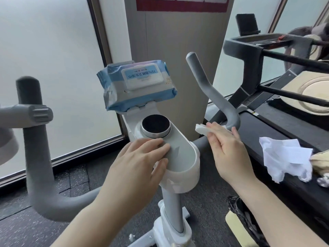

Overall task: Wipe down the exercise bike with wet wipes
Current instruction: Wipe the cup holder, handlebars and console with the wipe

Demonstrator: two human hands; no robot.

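Blue-and-white soft plastic pack of wet wipes [138,85] sits on the holder at the top of the white-and-grey exercise bike console [179,154], its white flip lid shut and facing the camera upside down; the lid label reads "75%" followed by Chinese characters, smaller print too small to read. Below the pack, a round black knob with a silver metal ring [156,128] sits on the console's grey top face. Left hand [140,161] lies flat on the console just below the knob, fingers straight and together, with a bit of white wipe showing under the fingers at the console's left edge. Right hand [226,150] holds a folded white wet wipe [202,130] under its straight fingers, against the base of the curved grey foam right handlebar [213,91]. Grey left handlebar [35,139] curves up at the left. A crumpled white used wipe [286,157] lies on the black treadmill deck [263,132] to the right, well apart from the bike. Red-bordered notice [181,4] on the beige pillar, text cut off.
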